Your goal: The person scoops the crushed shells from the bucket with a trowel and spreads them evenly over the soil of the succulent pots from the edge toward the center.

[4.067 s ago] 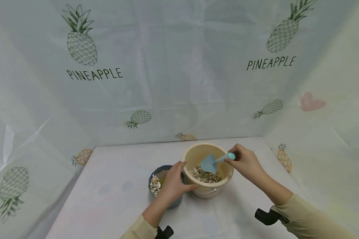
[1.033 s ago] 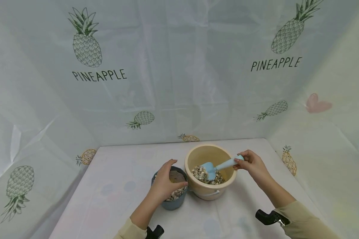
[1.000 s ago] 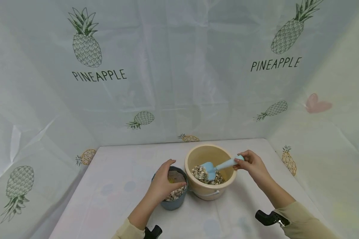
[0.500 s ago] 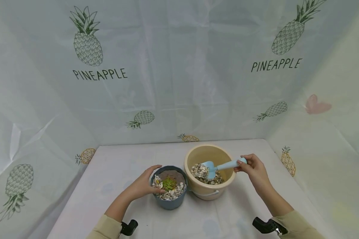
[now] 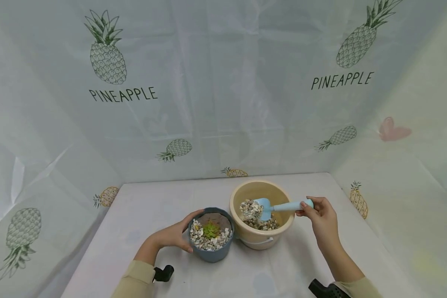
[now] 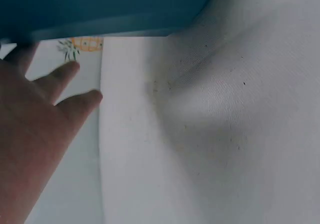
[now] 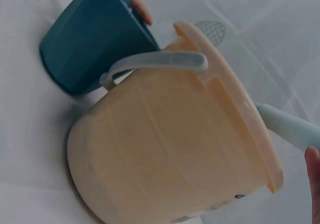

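My left hand (image 5: 171,236) holds the blue-grey flower pot (image 5: 212,254) at its left side, thumb toward the front and fingers toward the back. Inside sits a small green succulent (image 5: 211,229) with pale pebbles (image 5: 208,244) around it; bare soil shows at the back. In the left wrist view, several fingers (image 6: 82,104) stretch out below the pot (image 6: 100,14). With thumb and fingers, my right hand (image 5: 325,221) grips the handle end of a light blue hand trowel (image 5: 288,206). Its blade, heaped with pebbles (image 5: 251,209), is within the mouth of the cream bucket (image 5: 257,239).
Pot and bucket stand side by side, rims close together, on the white-covered table (image 5: 164,194). More pebbles (image 5: 262,224) lie in the bucket. A pale handle (image 7: 155,61) hangs on the bucket's outside. Pineapple-print sheeting (image 5: 216,82) encloses the back and sides.
My left hand has gone from the bucket's rim, over the pot, to the pot's left side, uncovering the succulent. The trowel has scooped up pebbles; its handle has levelled and shifted right.
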`<state>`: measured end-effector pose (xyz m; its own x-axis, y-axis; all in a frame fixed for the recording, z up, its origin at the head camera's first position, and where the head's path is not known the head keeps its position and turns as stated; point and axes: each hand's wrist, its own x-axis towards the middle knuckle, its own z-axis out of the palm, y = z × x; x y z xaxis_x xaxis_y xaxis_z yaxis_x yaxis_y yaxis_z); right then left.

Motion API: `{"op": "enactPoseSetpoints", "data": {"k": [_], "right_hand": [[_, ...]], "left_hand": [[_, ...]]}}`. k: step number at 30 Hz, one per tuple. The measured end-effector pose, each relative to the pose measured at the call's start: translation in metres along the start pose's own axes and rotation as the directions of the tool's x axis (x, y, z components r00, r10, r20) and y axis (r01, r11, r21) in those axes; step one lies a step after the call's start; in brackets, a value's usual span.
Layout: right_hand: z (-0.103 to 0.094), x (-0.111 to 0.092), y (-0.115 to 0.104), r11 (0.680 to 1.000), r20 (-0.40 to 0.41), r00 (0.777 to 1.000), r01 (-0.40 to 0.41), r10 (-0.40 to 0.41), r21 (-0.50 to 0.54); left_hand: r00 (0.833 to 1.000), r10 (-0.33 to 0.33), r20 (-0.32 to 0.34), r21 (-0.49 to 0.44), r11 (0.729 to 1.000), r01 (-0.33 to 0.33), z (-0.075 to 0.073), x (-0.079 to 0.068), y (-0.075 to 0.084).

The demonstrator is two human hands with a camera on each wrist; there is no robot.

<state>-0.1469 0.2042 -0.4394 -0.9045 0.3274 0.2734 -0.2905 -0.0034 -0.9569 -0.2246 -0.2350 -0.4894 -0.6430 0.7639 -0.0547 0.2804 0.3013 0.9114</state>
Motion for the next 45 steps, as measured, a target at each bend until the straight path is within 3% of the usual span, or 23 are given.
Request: {"op": "enactPoseSetpoints", "data": {"k": [3,8,13,21,32,45], "right_hand": [[0.004,-0.005,-0.003,0.999,-0.039,0.999,-0.008,0.009,0.031],[0.012,-0.014,-0.010,0.998,-0.105,0.994,-0.018,0.024,0.061],[0.017,-0.025,-0.016,0.998,-0.149,0.988,-0.022,0.031,0.062],[0.027,-0.039,-0.021,0.992,-0.193,0.981,-0.010,0.035,0.126],[0.050,-0.050,-0.013,0.980,-0.156,0.986,-0.034,0.065,0.195],[0.067,-0.056,-0.009,0.976,-0.066,0.997,-0.029,0.045,0.217]], "left_hand": [[0.999,0.037,0.029,-0.052,0.998,-0.036,-0.001,0.004,-0.009],[0.999,0.027,-0.020,-0.135,0.990,-0.030,0.005,0.006,-0.019],[0.999,0.002,-0.051,-0.194,0.981,-0.012,0.012,0.003,-0.017],[0.990,-0.029,-0.137,-0.203,0.979,0.001,0.026,-0.006,-0.015],[0.944,-0.118,-0.308,-0.220,0.974,0.050,0.045,-0.021,-0.015],[0.873,-0.198,-0.446,-0.204,0.972,0.117,0.063,-0.030,-0.006]]}}
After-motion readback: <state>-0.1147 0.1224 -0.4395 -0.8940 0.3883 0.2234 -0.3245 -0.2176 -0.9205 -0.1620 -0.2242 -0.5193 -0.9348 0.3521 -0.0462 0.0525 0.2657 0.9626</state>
